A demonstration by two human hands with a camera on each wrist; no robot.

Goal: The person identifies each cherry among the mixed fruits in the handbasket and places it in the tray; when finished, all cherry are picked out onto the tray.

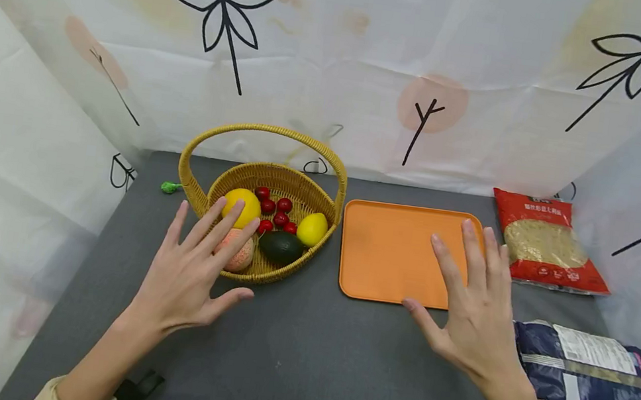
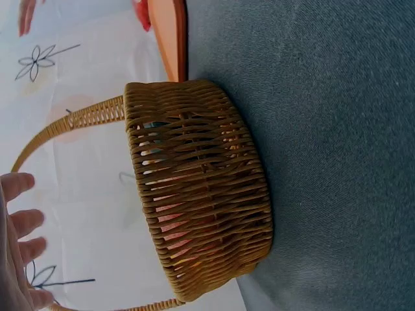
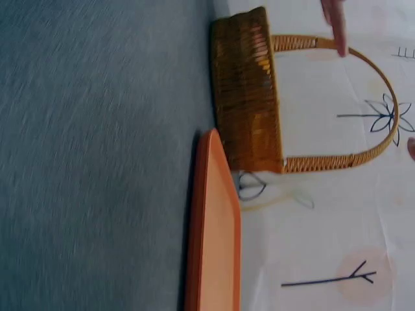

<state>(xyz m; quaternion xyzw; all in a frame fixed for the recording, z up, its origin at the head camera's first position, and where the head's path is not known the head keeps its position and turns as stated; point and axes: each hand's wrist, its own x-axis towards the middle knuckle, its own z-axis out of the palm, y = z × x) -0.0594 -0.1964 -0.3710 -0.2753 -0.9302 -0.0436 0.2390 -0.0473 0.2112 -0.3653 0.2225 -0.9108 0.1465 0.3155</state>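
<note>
My left hand [image 1: 190, 281], fingers spread, hovers at the front left of a wicker basket [image 1: 281, 277] and overlaps its rim in the head view. Inside lie a round yellow fruit [image 1: 251, 203], a smaller yellow fruit [image 1: 313, 230], several red cherries [image 1: 283, 205], a dark green avocado [image 1: 280, 247] and a pinkish, rough fruit [image 1: 241, 258] partly hidden by my fingers. The left wrist view shows the basket's woven side [image 2: 201, 181] and my fingertips [image 2: 29, 223]. My right hand [image 1: 477, 313], also spread and holding nothing, overlaps the right part of an orange tray [image 1: 388, 255].
A red packet [image 1: 546, 221] with a see-through window lies at the back right. Nearer, a dark blue bag [image 1: 592, 380] lies beside my right wrist. A small green thing [image 1: 169, 187] shows left of the basket. Patterned white cloth [image 1: 336, 75] hangs behind the grey table [image 1: 299, 371].
</note>
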